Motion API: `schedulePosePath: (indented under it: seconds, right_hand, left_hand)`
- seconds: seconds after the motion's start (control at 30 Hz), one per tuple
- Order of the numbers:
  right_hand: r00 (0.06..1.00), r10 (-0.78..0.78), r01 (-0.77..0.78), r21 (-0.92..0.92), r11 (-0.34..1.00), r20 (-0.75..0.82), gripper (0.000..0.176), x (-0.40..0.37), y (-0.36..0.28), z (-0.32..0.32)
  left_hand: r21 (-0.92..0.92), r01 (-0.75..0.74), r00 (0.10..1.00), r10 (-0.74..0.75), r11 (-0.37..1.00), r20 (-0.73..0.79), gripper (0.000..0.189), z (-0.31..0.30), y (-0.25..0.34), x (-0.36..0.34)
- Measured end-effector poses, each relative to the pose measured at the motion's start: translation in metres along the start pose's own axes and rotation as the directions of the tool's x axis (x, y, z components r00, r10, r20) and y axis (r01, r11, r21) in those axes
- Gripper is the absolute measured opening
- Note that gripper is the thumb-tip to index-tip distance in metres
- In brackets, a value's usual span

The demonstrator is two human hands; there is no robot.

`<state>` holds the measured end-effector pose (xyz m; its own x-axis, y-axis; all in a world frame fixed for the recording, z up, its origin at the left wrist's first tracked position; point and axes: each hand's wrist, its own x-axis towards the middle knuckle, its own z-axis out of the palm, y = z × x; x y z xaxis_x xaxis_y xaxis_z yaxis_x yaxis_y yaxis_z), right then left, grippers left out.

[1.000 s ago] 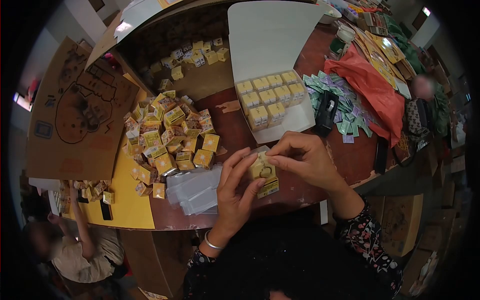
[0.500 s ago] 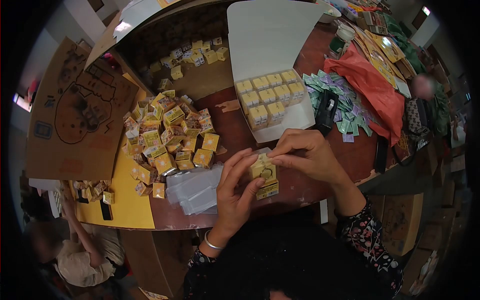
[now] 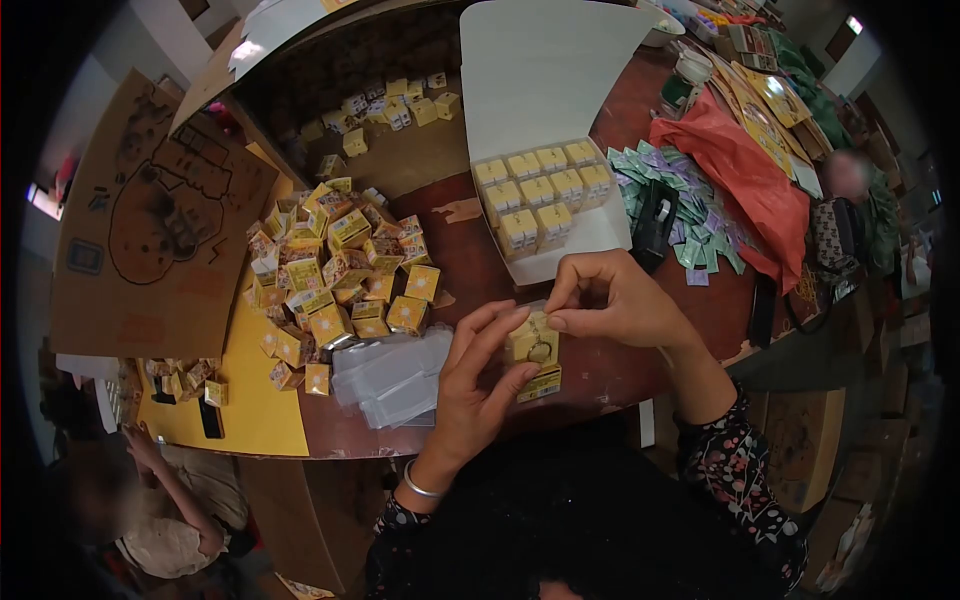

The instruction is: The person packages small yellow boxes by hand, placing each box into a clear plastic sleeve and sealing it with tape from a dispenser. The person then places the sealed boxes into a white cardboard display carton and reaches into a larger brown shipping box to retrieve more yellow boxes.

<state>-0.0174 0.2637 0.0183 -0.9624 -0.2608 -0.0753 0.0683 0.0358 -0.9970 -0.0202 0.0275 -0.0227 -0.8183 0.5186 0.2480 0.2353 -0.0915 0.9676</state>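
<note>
My left hand (image 3: 478,385) holds a small pale-yellow box (image 3: 532,342) upright between thumb and fingers, above the table's front edge. A metal ring (image 3: 540,352) shows on the box's face, and a clear plastic layer seems to surround it. Thumb and forefinger of my right hand (image 3: 625,308) are pinched together at the box's top right corner; whatever is between them is too small to make out. Just below the held box is another yellow box (image 3: 541,384) with printed text. Flat clear plastic sleeves (image 3: 392,375) lie left of my left hand.
A heap of yellow printed boxes (image 3: 350,265) stands at left, before a large open carton (image 3: 400,165). Ahead, an open white box (image 3: 575,262) holds rows of yellow boxes. Small green packets (image 3: 690,225), a black tape dispenser (image 3: 655,222) and red plastic (image 3: 740,180) lie right. Another person sits lower left.
My right hand's pinch has lifted slightly at the box's top corner. The held box has shifted a little to the right and down. The person at lower left has moved their hands.
</note>
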Motion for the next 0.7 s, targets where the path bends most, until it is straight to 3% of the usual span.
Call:
schedulePosePath:
  seconds: [0.17, 0.27, 0.37, 0.57, 0.7]
  right_hand:
    - [1.000, -0.001, 0.004, -0.121, 0.993, 0.019, 0.009, -0.001, 0.000, -0.002]
    - [0.995, -0.090, 0.096, -0.247, 0.964, 0.036, 0.012, 0.001, 0.003, -0.001]
    - [0.980, -0.172, 0.192, -0.234, 0.953, 0.103, 0.011, 0.001, 0.006, -0.007]
    - [0.994, -0.099, 0.100, 0.032, 0.994, -0.037, 0.011, -0.002, 0.010, -0.004]
    - [0.986, -0.108, 0.109, 0.007, 0.994, -0.125, 0.012, -0.010, 0.007, 0.005]
  left_hand:
    - [-0.051, 0.041, 0.999, -0.041, 0.998, 0.001, 0.051, 0.002, -0.002, -0.001]
    - [-0.013, 0.039, 0.999, -0.039, 0.999, -0.016, 0.048, 0.002, -0.007, -0.002]
    - [-0.021, 0.057, 0.998, -0.057, 0.998, -0.023, 0.046, 0.000, -0.006, -0.003]
    - [-0.101, 0.074, 0.996, -0.078, 0.992, -0.036, 0.044, 0.002, -0.004, 0.001]
    - [-0.003, 0.011, 0.999, -0.011, 1.000, -0.053, 0.044, 0.003, -0.005, 0.003]
